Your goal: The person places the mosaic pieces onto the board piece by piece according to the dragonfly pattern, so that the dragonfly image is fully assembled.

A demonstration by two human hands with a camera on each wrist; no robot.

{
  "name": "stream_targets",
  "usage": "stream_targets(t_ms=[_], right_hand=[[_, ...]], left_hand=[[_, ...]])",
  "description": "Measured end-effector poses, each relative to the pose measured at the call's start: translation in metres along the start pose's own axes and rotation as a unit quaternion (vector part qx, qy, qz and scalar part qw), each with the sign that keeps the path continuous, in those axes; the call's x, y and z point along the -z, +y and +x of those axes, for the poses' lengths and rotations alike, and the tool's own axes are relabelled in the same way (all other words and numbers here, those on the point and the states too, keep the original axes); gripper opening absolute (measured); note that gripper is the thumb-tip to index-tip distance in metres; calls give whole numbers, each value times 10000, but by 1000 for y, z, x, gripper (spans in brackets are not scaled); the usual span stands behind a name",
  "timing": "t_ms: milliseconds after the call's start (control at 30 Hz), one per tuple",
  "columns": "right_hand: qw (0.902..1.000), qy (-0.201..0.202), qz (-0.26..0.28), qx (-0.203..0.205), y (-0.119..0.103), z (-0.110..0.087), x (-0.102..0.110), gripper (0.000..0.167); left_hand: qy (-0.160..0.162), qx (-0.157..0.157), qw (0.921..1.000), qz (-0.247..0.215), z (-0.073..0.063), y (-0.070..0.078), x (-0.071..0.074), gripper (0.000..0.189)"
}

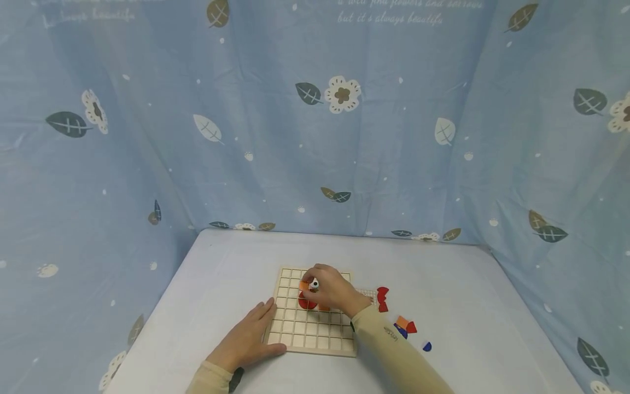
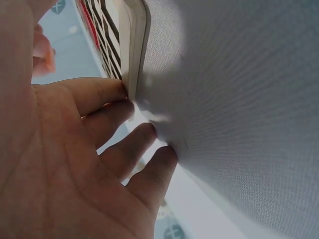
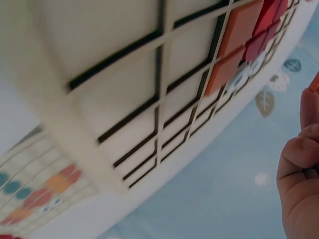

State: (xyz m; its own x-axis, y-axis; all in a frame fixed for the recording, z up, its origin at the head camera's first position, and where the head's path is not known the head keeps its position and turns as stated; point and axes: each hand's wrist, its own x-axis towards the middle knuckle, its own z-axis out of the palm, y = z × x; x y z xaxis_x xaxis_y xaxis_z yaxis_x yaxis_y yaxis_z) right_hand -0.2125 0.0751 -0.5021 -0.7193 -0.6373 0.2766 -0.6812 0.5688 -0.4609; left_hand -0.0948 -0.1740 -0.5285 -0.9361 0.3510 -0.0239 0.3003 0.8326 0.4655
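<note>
A wooden grid board (image 1: 311,343) lies on the table. My left hand (image 1: 248,335) rests at its left edge, fingers extended; in the left wrist view the fingertips (image 2: 117,89) touch the board's side. Over the board's upper part, my right hand (image 1: 332,289) pinches a small orange piece (image 1: 304,285) between thumb and fingers. Just below it, red pieces (image 1: 306,302) sit in the grid. The right wrist view shows orange pieces (image 3: 241,27) beside red ones (image 3: 271,17), with white eye pieces (image 3: 239,79) along them. My right hand partly hides these cells.
A gridded picture card (image 3: 55,191) with a coloured pattern lies right of the board. Red pieces (image 1: 382,299) are at the card's right end. Nearer me lie an orange piece (image 1: 402,322), a red piece (image 1: 412,327) and blue pieces (image 1: 427,346). A patterned blue curtain (image 1: 275,137) surrounds the table.
</note>
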Motion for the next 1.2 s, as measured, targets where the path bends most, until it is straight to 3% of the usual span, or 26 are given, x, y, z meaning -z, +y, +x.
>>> stream_targets(t_ms=[267, 500, 733, 1200], right_hand=[[9992, -327, -204, -97, -6, 21, -17, 22], [9964, -652, -324, -446, -10, 35, -28, 25], [9933, -722, -665, -614, -9, 38, -32, 21], [9902, -839, -745, -837, -9, 44, -37, 19]], left_hand=[[-128, 75, 9999, 30, 1, -4, 3, 108], [-209, 126, 9997, 38, 2, -5, 6, 108], [-255, 141, 9996, -13, 3, -4, 9, 108], [-255, 52, 9997, -4, 9, -9, 8, 107]])
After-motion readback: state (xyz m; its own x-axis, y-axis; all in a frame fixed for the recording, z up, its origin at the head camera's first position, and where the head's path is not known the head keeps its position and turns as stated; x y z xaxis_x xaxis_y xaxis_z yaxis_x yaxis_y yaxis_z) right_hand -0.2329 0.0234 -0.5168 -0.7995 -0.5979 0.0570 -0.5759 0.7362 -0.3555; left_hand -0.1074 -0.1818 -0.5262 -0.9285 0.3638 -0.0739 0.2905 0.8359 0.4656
